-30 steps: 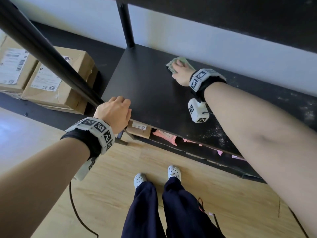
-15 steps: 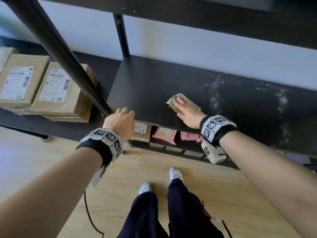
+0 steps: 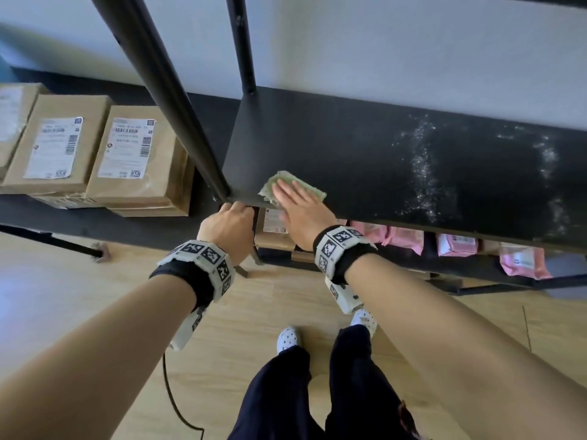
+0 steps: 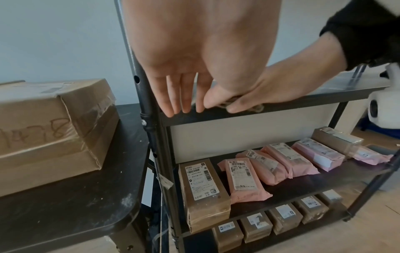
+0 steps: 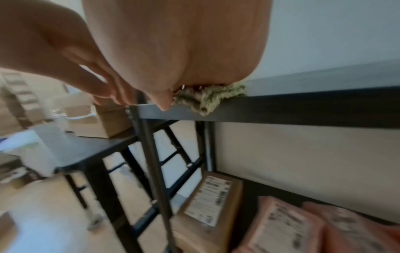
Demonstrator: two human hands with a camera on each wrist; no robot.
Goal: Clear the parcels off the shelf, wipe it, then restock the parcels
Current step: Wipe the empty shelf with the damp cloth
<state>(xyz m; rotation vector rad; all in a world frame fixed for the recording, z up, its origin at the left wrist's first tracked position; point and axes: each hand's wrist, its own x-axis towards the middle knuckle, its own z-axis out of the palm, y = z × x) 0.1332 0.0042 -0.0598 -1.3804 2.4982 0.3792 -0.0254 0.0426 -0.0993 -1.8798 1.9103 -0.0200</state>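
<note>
Head: right hand (image 3: 301, 211) grip flat on cloth (image 3: 270, 186) at shelf (image 3: 349, 154) front-left corner; left hand (image 3: 227, 227) grip straight-fingered, touching front edge.

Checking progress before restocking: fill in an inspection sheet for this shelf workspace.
Surface: black shelf board, no parcels on it; white dusty streaks on its right part.
Job's things: green cloth at the front left corner; brown cardboard parcels stacked on the black side table at left.
Clutter: nothing seen.
Hands: right hand flat, pressing the cloth; left hand rests fingers on the shelf's front edge by the black metal post.
Cables: thin black cable trailing over the floor.
Surroundings: pink mailer parcels on the lower shelf; light wooden floor; white wall.
</note>
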